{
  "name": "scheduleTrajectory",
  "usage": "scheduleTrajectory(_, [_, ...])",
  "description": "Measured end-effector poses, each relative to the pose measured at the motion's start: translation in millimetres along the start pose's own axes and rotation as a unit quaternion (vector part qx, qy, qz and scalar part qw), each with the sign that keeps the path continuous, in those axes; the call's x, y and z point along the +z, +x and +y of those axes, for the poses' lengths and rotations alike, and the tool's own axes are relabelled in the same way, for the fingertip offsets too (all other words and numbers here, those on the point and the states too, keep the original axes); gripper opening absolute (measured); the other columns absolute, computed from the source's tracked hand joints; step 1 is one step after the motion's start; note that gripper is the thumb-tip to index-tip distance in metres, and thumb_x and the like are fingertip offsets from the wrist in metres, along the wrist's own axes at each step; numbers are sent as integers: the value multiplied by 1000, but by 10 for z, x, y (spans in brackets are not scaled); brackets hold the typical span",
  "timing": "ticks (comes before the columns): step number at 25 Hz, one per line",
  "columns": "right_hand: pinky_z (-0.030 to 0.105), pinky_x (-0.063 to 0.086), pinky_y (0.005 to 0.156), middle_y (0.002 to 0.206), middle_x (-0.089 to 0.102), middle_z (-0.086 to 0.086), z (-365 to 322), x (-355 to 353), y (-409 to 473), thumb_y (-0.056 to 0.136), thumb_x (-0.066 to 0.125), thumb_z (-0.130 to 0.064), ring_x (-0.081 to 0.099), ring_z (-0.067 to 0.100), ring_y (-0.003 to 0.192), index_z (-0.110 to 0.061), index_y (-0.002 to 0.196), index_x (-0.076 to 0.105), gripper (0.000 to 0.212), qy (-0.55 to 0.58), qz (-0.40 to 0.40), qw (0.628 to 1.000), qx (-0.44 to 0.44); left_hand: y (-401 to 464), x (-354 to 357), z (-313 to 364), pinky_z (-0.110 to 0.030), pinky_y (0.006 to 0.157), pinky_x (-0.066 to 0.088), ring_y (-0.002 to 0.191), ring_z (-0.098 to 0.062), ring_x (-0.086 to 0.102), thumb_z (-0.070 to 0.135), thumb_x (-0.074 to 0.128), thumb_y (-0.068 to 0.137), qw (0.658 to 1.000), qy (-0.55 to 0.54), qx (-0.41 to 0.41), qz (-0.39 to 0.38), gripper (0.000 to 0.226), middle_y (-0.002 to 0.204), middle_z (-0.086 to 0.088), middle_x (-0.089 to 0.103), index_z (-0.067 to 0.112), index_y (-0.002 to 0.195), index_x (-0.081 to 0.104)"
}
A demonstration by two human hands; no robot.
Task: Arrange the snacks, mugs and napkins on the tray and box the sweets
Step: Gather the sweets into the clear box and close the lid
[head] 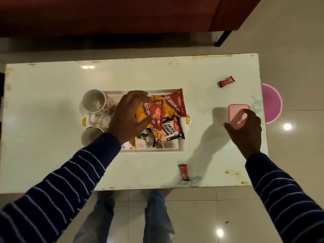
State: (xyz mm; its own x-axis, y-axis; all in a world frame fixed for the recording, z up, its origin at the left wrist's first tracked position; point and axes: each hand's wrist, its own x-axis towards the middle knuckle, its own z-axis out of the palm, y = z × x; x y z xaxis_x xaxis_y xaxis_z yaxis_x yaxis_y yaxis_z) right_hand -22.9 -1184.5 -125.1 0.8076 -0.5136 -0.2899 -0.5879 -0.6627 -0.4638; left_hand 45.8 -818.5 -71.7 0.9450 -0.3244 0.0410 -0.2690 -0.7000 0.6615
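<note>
At the left of the frame two mugs sit at the tray's left end: the upper mug (95, 102), patterned in red, and the lower mug (91, 135), part hidden by the sleeve. Just right of them, in the middle of the frame, the white tray (181, 144) lies on the pale counter (52, 120). The left hand (129, 118) hangs over it, its fingers pinched on a red-and-yellow snack packet (152, 114), which overlaps a second, similar packet (171, 106) lying toward the tray's upper right. Below these rests a dark salted peanuts packet (167, 131), and pale napkins (142, 142) with a leaf print show at the tray's lower edge.

The step in hand looks like placing the snacks; the held packet needs setting down flat inside the rim, and the tray is crowded, so it will likely have to lie across the others.

Lower centre, one red sweet (184, 172) lies close to the counter's near edge, where a careless brush could send it off. At the upper right a second sweet (226, 81) lies well apart from everything. Further right, the right hand (245, 130) has its fingers curled around the pink box (236, 113), whose lid looks to be on, close to the counter's right edge. Boxing the sweets is not yet done: the lid must come off first. The bare stretch between tray and box gives good room to work.
</note>
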Motion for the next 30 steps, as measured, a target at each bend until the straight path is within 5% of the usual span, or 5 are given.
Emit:
scheduleTrajectory(5, [39,45,99,140,49,7,-614,-51,-373,73,80,-49,50,26,124,-23,140,42,81,46,0,997,-54,-215,142,287,-50,113,27,136,-11,34,54,78,68,992,-24,-11,-125,94,147,2,39,25,145,32])
scheduleTrajectory(11, [26,45,91,133,55,-2,-1661,-266,-1266,74,74,-57,53,14,118,-26,140,46,78,117,0,983,-142,-256,-153,736,1,107,6,143,10,5,46,89,60,977,-142,-17,-160,133,160,16,6,33,154,-4])
scheduleTrajectory(17, [47,51,101,145,50,2,-2296,-375,-1881,72,56,-77,53,24,126,-29,144,44,87,94,-46,986,-130,-323,-610,756,-44,116,30,144,-18,28,19,79,74,981,-155,-80,-86,102,158,0,26,25,153,16])
scheduleTrajectory(22, [48,54,97,143,54,0,-2487,-478,-2125,79,65,-62,57,25,123,-29,140,52,71,114,-49,980,-154,-443,-828,662,-43,105,45,131,-16,47,32,74,64,971,-217,-86,-56,93,144,2,47,26,146,31])
scheduleTrajectory(30, [34,60,77,114,74,0,-2510,-850,-1961,90,61,-46,71,20,103,-29,117,70,33,533,-233,813,2,-407,-1125,613,-43,94,54,119,-20,55,52,89,55,973,-229,-4,-14,96,127,8,53,17,131,42])
